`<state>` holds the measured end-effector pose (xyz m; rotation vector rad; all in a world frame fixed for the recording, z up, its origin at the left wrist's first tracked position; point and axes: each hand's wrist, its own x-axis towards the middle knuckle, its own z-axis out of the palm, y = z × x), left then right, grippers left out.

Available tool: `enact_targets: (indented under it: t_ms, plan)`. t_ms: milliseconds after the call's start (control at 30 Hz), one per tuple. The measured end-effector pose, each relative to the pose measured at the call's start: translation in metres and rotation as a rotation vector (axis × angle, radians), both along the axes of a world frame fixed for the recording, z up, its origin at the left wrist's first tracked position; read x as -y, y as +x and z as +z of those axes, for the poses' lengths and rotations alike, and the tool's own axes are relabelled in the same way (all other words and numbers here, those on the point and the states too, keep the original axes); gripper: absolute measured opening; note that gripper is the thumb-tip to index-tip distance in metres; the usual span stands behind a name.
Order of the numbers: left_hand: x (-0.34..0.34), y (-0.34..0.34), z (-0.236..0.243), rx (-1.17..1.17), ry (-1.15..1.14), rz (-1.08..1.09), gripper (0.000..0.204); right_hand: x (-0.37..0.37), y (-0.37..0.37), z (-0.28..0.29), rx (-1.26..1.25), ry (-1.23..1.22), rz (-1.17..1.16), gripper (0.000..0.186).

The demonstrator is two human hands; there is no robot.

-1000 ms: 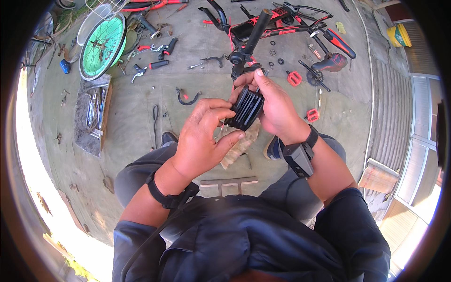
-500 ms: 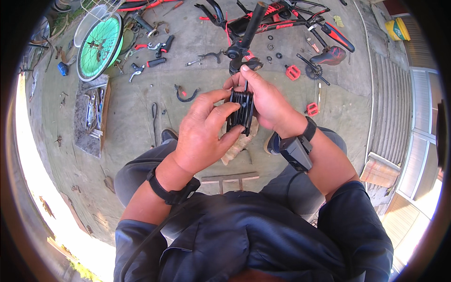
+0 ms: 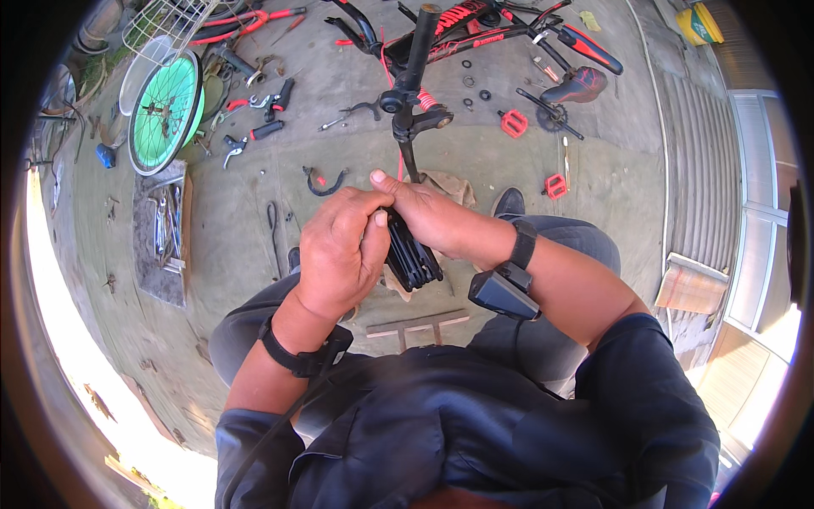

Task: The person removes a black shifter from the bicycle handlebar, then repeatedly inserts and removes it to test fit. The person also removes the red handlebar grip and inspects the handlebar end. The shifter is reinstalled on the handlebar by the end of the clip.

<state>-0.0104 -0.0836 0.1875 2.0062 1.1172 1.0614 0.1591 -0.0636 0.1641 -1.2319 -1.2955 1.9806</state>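
Observation:
Between my hands is a black folding multi-tool, its layered body slanting down to the right. My right hand is closed round its upper part from the right, thumb stretched across the top. My left hand is closed at the tool's upper left end, with thumb and bent forefinger pressed there. The fingers cover that end, so I cannot tell whether a key is folded out. Just beyond my hands stands the black bicycle fork and stem, with a beige cloth at its foot.
A black and red bicycle frame lies at the far side. Red pedals, a crankset and a saddle are to the right. Leftward are a wheel and a tray of wrenches. A small wooden frame lies near me.
Both hands have come nearer to me and slightly left with the multi-tool, which has tilted from upright. My left fingers have shifted from its side to its upper end.

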Motion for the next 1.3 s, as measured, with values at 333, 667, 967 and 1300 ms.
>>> enact_targets:
  t_ms: [333, 667, 967, 1300]
  plan:
    - [-0.011, -0.007, -0.006, 0.065, -0.193, 0.173, 0.009, 0.0, 0.007, 0.006, -0.044, 0.06, 0.062, 0.082]
    - [-0.009, -0.008, -0.009, -0.012, -0.07, 0.135, 0.009, 0.001, 0.004, 0.012, 0.23, 0.387, 0.088, 0.083]
    - [-0.007, -0.009, -0.004, 0.016, -0.094, 0.191, 0.009, 0.003, 0.002, 0.014, 0.567, 0.611, 0.141, 0.066]
    - [-0.004, -0.009, -0.003, 0.06, -0.138, 0.197, 0.009, -0.002, 0.007, 0.016, 0.567, 0.7, 0.182, 0.064]
